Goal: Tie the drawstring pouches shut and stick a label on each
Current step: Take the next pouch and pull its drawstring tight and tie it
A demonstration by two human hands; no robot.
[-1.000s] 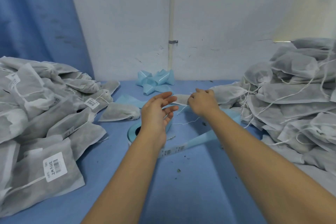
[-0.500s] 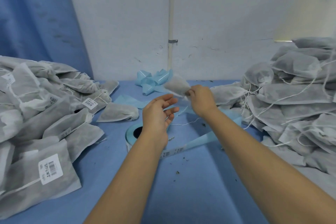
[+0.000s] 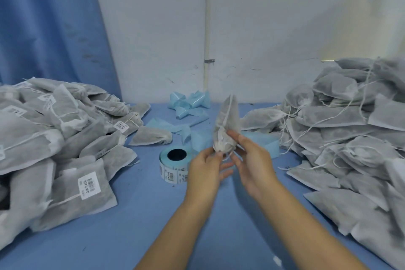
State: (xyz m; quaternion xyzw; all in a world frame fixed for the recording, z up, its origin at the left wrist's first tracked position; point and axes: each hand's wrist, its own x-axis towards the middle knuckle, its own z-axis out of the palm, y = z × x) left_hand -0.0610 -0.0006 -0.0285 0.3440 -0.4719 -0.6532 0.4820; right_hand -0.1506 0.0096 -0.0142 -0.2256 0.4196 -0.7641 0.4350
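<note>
Blue cloth hangs like a curtain (image 3: 50, 28) on the far left, next to a white wall (image 3: 263, 28) with a thin pipe (image 3: 207, 28) running up it. The table (image 3: 135, 221) is blue too, with small dark crumbs on it. On the left sits a big pile of grey bags with labels (image 3: 54, 138) stuck on them. One small grey bag (image 3: 151, 136) lies by itself near that pile. In the middle is a roll of labels (image 3: 174, 164), with blue paper scraps (image 3: 189, 103) behind it by the wall. The left hand (image 3: 207, 166) pinches the bunched neck of a pouch (image 3: 226, 125). The right hand (image 3: 252, 160) grips the pouch from the other side. The pouch stands up in the air, above the table. On the right is a pile of bags with loose strings (image 3: 346, 129).
</note>
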